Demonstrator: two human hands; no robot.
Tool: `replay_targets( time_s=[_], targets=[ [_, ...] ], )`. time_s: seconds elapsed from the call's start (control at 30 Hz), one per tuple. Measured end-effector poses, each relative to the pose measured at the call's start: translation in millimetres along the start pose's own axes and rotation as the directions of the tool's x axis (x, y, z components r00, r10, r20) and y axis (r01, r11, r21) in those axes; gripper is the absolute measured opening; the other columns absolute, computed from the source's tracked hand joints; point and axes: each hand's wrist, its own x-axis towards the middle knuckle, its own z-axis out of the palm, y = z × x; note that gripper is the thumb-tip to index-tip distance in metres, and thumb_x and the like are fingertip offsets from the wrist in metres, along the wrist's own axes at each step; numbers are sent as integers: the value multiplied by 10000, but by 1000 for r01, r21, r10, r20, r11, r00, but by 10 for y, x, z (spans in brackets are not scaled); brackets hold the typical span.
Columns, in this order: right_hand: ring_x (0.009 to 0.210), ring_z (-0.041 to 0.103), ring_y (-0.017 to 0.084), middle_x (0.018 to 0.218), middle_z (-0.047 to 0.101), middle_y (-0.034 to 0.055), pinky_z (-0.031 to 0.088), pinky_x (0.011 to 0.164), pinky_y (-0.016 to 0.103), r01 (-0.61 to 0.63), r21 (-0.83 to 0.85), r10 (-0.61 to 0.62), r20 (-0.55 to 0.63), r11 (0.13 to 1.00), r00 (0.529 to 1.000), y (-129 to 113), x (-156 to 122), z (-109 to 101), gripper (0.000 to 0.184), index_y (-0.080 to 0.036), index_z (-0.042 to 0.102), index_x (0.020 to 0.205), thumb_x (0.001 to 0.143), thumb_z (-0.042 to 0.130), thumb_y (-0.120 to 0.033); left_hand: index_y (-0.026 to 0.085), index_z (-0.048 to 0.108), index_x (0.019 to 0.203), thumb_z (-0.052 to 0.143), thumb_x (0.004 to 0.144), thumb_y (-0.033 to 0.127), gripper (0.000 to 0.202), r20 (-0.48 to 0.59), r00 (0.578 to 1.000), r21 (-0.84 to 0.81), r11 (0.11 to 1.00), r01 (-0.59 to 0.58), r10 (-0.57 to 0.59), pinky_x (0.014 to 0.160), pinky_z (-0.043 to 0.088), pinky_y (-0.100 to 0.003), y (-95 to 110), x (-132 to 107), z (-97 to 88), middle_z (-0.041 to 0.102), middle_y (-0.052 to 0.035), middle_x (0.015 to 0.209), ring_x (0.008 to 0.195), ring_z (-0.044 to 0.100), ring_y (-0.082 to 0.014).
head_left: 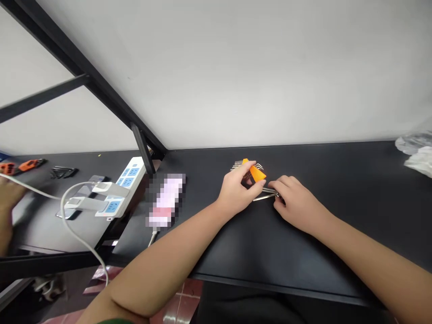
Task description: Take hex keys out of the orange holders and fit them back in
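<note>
My left hand [238, 186] is closed around an orange hex key holder [257, 173], thumb and fingers on either side of it. Slim metal hex keys [238, 164] stick out beyond the holder, and their bent ends show at its upper right. Just to the right, my right hand [293, 200] has its fingers curled over the ends of a few longer metal hex keys [265, 197] low over the black table. Part of these keys is hidden under the fingers, so I cannot see exactly how they are gripped.
A phone [167, 198] with a blurred screen and a charging cable lies to the left. Past the black frame [141, 146] stand a white power strip [126, 184] with plugs, dark hex keys [62, 172] and another person's hand [10, 198]. Clear plastic bags [418, 150] lie far right.
</note>
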Motion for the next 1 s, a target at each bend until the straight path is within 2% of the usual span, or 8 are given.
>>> replay_targets(
  time_s=[0.1,0.17,0.3,0.4,0.5,0.6,0.87,1.0],
  targets=[
    [910,569,218,1027,631,84,510,797,368,-81,145,89,-48,986,995,-2,11,-52,220,-169,628,1096,889,558,-157,170,611,1317,714,843,300,503,123,989,75,994,-85,76,802,562,-292,11,-23,-4,701,-49,990,785,621,-133],
    [885,602,195,1060,644,76,522,749,334,-124,319,165,-105,940,981,3,32,-109,252,-185,608,1147,899,595,-225,176,588,1351,703,859,309,522,194,972,85,985,-150,131,830,565,-290,13,-31,-11,701,-57,1035,847,642,-144],
    [834,643,170,1058,678,61,540,725,309,-80,591,158,-82,803,984,12,82,-203,221,-223,664,1136,946,564,-277,186,579,1356,696,869,323,519,262,940,100,963,-249,216,851,570,-304,13,-27,-21,702,-56,1024,880,658,-158],
    [749,641,158,945,692,39,534,698,309,-150,653,206,-9,742,979,12,108,-221,160,-217,705,966,945,564,-290,178,594,1326,696,864,298,488,284,923,126,944,-304,259,861,565,-320,21,-14,-26,707,-48,989,843,655,-153],
    [677,627,148,829,680,15,521,647,290,-234,709,281,52,665,958,16,123,-213,103,-207,683,912,898,606,-275,186,599,1312,689,861,283,471,309,918,171,935,-310,248,876,560,-332,31,-6,-31,714,-50,1005,870,665,-165],
    [656,616,143,760,655,4,507,617,272,-252,709,312,47,658,949,36,130,-194,58,-198,654,870,862,619,-244,185,599,1312,693,855,296,480,326,919,220,927,-303,223,885,557,-348,33,-5,-31,716,-60,1014,900,671,-186],
    [721,667,143,968,712,33,571,700,301,-204,739,285,16,642,958,37,126,-174,185,-210,661,1059,885,642,-270,187,585,1328,680,868,306,485,364,904,184,934,-306,224,869,551,-330,64,-6,-32,720,-65,1085,925,669,-185],
    [795,684,161,972,711,47,585,731,303,-227,794,302,57,564,952,12,128,-201,212,-192,671,1051,862,687,-287,197,591,1330,686,867,325,490,369,908,180,944,-278,197,887,548,-335,34,7,-3,718,-67,1124,961,670,-193]
  ],
)
